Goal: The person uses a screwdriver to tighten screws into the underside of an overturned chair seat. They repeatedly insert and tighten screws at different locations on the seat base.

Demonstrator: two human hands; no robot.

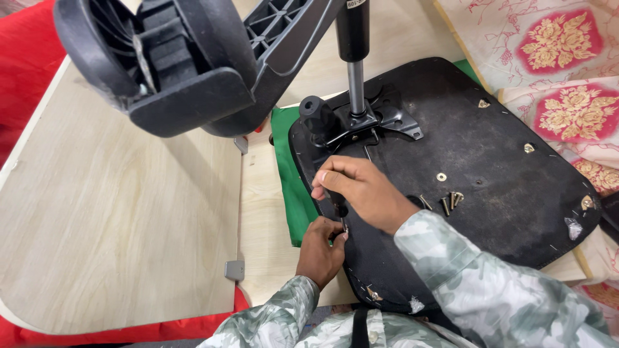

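Nearest, the left hand [320, 252] pinches a small screw on the upturned black chair seat base [490, 161]; just above, the right hand [361, 193] grips a black-handled screwdriver [338, 207]. Beyond lie loose brass screws [449, 202] and the black metal mounting plate [377, 116].

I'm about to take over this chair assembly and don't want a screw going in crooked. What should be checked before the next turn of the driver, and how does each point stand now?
1. Right hand grips the screwdriver handle: ok.
2. Left hand steadies the tip at the seat's edge: ok.
3. Screw seated straight under the tip: cannot tell, the fingers hide it.
4. Spare screws within reach on the seat underside: ok.
5. Mechanism plate with gas cylinder flat on the seat: cannot tell.
6. Wheel base overhangs the work but touches neither hand: ok.
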